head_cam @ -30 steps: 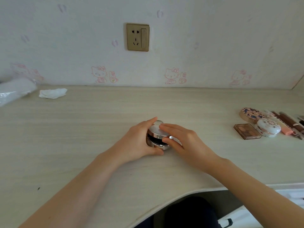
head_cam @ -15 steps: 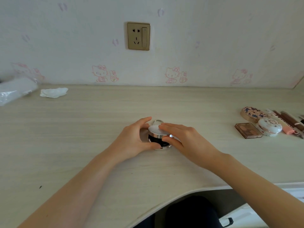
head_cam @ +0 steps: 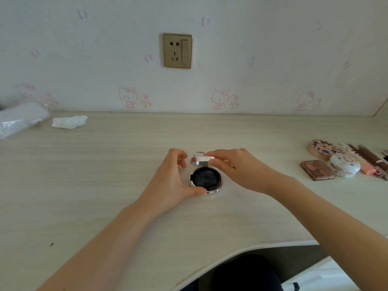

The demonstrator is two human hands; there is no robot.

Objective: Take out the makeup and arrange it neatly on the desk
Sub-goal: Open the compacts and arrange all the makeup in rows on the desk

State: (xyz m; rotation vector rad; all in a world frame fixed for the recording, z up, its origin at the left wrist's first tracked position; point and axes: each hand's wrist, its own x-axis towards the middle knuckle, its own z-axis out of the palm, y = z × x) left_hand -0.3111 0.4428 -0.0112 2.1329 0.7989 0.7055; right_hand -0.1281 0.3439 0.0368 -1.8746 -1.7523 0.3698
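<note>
A round silver compact [head_cam: 205,179] lies in the middle of the desk [head_cam: 105,175], its black inside showing. Its white lid [head_cam: 202,159] is swung up at the far side, and a small metal ring sticks up behind it. My left hand [head_cam: 172,181] curls round the base, thumb pressed on its near rim. My right hand [head_cam: 237,169] pinches the lid's right edge. At the right lie a patterned round compact [head_cam: 321,148], a brown eyeshadow palette [head_cam: 317,170], a white decorated round case [head_cam: 344,165] and several lip sticks [head_cam: 367,158].
A crumpled white tissue [head_cam: 69,121] and a clear plastic bag [head_cam: 19,118] lie at the far left by the wall. A gold wall socket [head_cam: 177,50] sits above the desk. The desk's curved front edge runs at the bottom right, with dark clothing [head_cam: 243,274] below it.
The compact's lid has swung up from nearly closed to wide open, baring the black inside. My left fingers have come off the lid and spread.
</note>
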